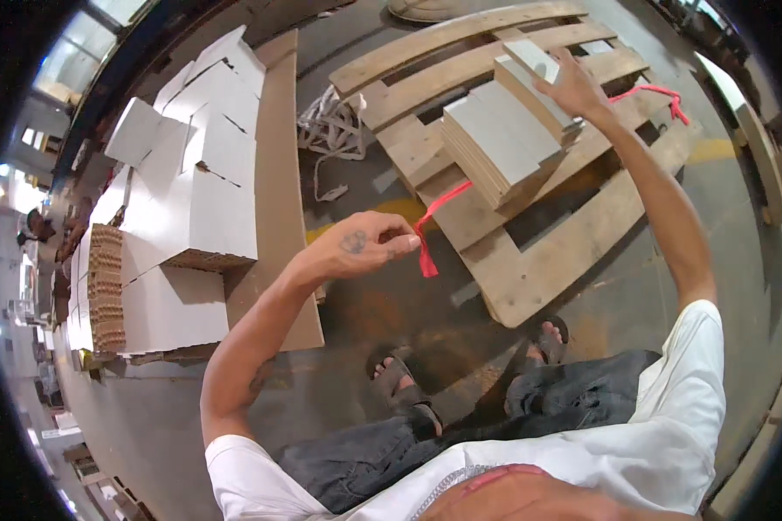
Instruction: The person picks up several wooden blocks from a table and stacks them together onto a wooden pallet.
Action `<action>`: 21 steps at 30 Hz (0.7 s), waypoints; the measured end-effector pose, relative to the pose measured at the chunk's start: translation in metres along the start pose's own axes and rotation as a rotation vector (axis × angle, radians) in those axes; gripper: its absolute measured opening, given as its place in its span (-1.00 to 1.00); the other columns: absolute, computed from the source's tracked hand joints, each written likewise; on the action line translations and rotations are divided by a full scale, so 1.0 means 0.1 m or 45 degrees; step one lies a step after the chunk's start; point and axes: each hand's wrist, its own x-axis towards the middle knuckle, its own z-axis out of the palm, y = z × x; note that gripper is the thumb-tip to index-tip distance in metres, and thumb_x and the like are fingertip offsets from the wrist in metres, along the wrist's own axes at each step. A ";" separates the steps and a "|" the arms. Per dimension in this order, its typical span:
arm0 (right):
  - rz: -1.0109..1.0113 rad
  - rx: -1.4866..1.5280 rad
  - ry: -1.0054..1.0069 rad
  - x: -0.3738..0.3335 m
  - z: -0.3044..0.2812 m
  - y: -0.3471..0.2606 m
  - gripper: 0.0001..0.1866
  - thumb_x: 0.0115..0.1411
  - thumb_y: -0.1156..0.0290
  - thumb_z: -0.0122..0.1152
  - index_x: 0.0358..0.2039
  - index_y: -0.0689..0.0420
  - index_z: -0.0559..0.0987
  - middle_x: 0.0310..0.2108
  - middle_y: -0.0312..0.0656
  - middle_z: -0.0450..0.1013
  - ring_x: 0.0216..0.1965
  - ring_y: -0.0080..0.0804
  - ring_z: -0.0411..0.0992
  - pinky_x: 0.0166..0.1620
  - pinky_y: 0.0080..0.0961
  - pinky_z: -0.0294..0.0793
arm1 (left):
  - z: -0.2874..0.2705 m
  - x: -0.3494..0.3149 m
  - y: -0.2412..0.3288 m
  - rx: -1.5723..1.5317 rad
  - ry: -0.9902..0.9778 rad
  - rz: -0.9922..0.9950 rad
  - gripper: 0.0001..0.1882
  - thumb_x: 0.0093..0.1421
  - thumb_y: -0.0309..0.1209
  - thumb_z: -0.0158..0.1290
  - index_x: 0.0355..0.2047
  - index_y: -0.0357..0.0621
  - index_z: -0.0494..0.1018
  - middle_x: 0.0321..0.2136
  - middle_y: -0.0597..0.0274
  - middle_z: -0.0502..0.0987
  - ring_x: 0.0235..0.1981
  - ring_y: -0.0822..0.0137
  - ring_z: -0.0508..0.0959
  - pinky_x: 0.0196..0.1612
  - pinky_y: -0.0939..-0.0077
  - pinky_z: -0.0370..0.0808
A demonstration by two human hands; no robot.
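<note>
My left hand [365,243] is closed in a pinch on one end of a red strip [443,201]. From my fingers the strip runs up to the near side of a stack of white-faced boards [500,130] on a wooden pallet [547,269]. Another red length [647,89] lies over the pallet's right side; whether the two join beneath the stack is hidden. At the stack's far end, my right hand [575,89] grips the edge of a narrow white board [530,62], which looks slightly tilted. Some of its fingers are hidden behind the board.
To the left stand folded white cartons [204,165] beside an upright brown cardboard sheet [278,191]. A tangle of pale strapping [330,130] lies on the floor between them and the pallet. Long boards [747,139] lean at the far right. My feet are just before the pallet's near corner.
</note>
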 end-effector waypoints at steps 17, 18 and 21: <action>-0.110 -0.050 -0.535 0.18 0.37 0.39 -0.15 0.06 0.06 0.29 0.25 0.19 0.17 0.15 0.10 0.26 0.12 -0.05 0.28 0.18 -0.21 0.22 | 0.07 0.69 -0.17 0.015 -0.177 0.351 -0.56 0.20 -0.05 0.07 -0.28 -0.24 0.57 -0.44 0.15 0.55 -0.42 0.27 0.53 -0.30 0.38 0.49; -0.119 -0.044 -0.537 0.23 0.42 0.39 -0.15 0.06 0.06 0.29 0.26 0.19 0.16 0.15 0.10 0.26 0.11 -0.05 0.28 0.17 -0.20 0.23 | 0.08 0.73 -0.16 -0.054 -0.177 0.299 -0.55 0.20 -0.03 0.07 -0.29 -0.24 0.57 -0.42 0.15 0.56 -0.40 0.28 0.55 -0.28 0.37 0.50; -0.110 -0.086 -0.561 0.34 0.48 0.53 -0.12 0.06 0.04 0.28 0.27 0.18 0.13 0.15 0.11 0.26 0.10 -0.04 0.29 0.16 -0.20 0.24 | 0.13 0.84 -0.10 0.010 -0.169 0.314 -0.55 0.19 0.00 0.07 -0.33 -0.21 0.56 -0.46 0.17 0.53 -0.42 0.31 0.53 -0.32 0.38 0.47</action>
